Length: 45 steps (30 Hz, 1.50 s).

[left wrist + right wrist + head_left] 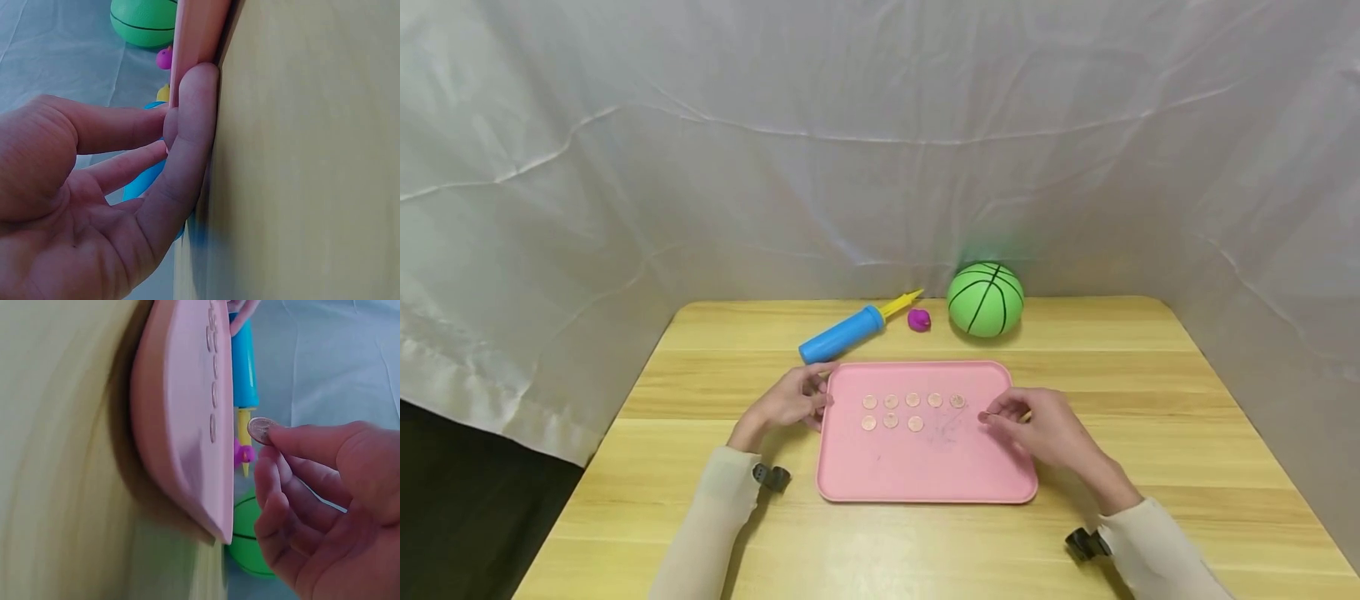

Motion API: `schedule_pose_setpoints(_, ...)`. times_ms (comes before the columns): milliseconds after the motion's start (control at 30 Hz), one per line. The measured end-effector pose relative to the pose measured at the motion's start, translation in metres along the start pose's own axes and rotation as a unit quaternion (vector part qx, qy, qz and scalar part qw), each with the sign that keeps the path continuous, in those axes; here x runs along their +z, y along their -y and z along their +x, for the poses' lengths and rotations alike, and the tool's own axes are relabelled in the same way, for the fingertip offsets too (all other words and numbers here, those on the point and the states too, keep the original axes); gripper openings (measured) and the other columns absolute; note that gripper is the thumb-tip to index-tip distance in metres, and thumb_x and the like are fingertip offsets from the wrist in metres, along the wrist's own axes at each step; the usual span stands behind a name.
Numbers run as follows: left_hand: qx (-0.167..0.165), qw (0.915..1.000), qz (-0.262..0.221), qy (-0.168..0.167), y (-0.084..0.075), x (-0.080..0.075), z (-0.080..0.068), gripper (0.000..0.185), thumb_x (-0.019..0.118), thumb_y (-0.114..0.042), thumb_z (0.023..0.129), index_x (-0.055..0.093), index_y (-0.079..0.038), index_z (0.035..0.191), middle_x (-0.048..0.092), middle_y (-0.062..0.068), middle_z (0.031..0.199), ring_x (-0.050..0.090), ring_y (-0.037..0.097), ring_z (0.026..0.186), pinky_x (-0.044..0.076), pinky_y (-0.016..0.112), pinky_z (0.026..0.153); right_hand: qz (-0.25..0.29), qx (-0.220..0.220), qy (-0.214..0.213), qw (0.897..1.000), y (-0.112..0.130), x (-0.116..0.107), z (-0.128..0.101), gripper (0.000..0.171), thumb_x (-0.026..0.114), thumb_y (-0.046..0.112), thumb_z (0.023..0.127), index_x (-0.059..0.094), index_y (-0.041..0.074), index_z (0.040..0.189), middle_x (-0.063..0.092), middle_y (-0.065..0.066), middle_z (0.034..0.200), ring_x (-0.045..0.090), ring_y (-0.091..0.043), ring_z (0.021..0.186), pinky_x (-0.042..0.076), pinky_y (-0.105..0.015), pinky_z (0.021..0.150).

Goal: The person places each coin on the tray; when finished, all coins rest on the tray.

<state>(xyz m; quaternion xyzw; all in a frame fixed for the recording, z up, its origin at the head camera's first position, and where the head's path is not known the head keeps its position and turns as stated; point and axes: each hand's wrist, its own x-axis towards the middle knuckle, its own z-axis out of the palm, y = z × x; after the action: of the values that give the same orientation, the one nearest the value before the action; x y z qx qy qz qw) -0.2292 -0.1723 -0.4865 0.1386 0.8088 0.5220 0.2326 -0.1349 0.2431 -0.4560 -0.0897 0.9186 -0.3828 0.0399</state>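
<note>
The right hand [1052, 429] pinches a coin [260, 430] in its fingers above the pink tray [925, 475]. The left hand [790, 400] rests loose, fingers touching the tray's left rim on the bench [1150, 400].

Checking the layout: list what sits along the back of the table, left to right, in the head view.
blue pump → purple toy → green ball

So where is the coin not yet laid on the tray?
Pinched in the right hand, the coin hangs over the pink tray's right side, beside the upper coin row.
</note>
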Motion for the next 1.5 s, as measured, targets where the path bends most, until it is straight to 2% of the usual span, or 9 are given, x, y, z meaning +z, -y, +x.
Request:
schedule_pose_setpoints(167,0.003,1.0000,0.005,-0.001,-0.001,-0.001,0.001,0.064,0.056,0.007,0.107,0.036,0.003,0.167,0.055,0.022,0.114,0.063,0.021,0.084,0.074,0.043,0.070,0.004,-0.021,0.025,0.999,0.004,0.009,0.016,0.006,0.087,0.020,0.094,0.082,0.016,0.096,0.078,0.003,0.087,0.066,-0.011,0.078,0.061,-0.019,0.067)
schedule_pose_setpoints(400,0.000,1.0000,0.001,0.004,-0.003,-0.001,0.002,0.064,0.056,0.006,0.107,0.036,0.002,0.168,0.055,0.021,0.113,0.063,0.021,0.084,0.074,0.043,0.070,0.034,-0.020,0.054,0.998,0.012,0.024,0.034,0.005,0.085,0.016,0.095,0.082,0.012,0.095,0.078,0.000,0.087,0.066,-0.011,0.075,0.061,-0.020,0.065)
schedule_pose_setpoints(667,0.005,1.0000,0.008,0.002,-0.005,0.000,0.004,0.064,0.058,0.006,0.106,0.038,0.002,0.167,0.054,0.020,0.112,0.062,0.021,0.082,0.074,0.043,0.068,0.035,-0.046,0.073,0.996,0.018,0.037,0.042,0.006,0.086,0.013,0.094,0.082,0.009,0.095,0.079,0.000,0.084,0.068,-0.011,0.074,0.061,-0.019,0.066)
schedule_pose_setpoints(967,0.008,1.0000,0.006,0.001,-0.003,-0.002,0.001,0.065,0.057,0.008,0.106,0.037,0.004,0.167,0.054,0.022,0.113,0.064,0.021,0.082,0.074,0.044,0.069,-0.006,-0.053,0.063,0.997,0.022,0.045,0.045,0.007,0.081,0.003,0.090,0.080,0.009,0.094,0.077,0.003,0.081,0.066,-0.006,0.073,0.059,-0.019,0.069)
schedule_pose_setpoints(1100,0.007,1.0000,0.001,0.004,-0.002,-0.002,0.000,0.065,0.056,0.007,0.106,0.036,0.003,0.168,0.054,0.021,0.113,0.063,0.021,0.083,0.074,0.043,0.069,-0.016,-0.053,0.051,0.997,0.023,0.047,0.044,0.006,0.081,0.005,0.091,0.080,0.008,0.096,0.077,0.003,0.081,0.066,-0.005,0.072,0.058,-0.019,0.069)
schedule_pose_setpoints(1500,0.006,1.0000,0.000,0.006,0.004,0.000,0.001,0.063,0.054,0.007,0.108,0.036,0.003,0.168,0.055,0.020,0.111,0.063,0.020,0.082,0.074,0.043,0.069,-0.028,-0.018,0.025,0.999,0.024,0.030,0.024,0.008,0.079,0.009,0.097,0.080,0.007,0.105,0.075,-0.001,0.090,0.064,-0.012,0.081,0.060,-0.026,0.074)
